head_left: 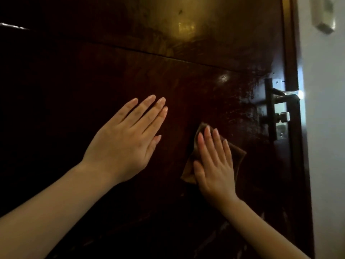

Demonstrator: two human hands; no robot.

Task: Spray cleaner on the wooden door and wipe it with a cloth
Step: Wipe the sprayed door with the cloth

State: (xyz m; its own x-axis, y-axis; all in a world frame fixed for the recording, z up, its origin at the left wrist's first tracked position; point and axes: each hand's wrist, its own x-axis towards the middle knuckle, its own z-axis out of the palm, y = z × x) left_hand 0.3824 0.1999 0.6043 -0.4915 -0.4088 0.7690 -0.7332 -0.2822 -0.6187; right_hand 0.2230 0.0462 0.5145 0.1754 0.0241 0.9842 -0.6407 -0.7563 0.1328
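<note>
Facing a dark glossy wooden door [112,62] in dim light, w/ a seam across the upper part, glare near top, metal handle [285,97] and small lock knob [282,117] at rt edge, pale wall [324,128] beyond. Left hand [127,144] flat on bare wood left of centre, fingers [149,113] straight & close together, holding nothing; right hand [214,165] flat on a brown cloth [238,156], fingers [207,139] straight & slightly spread, pressing it to the door below-left of the handle. Most of the cloth hidden under the palm, door's left side lost in shadow, wall fixture [323,14] up top too blurred to identify.
</note>
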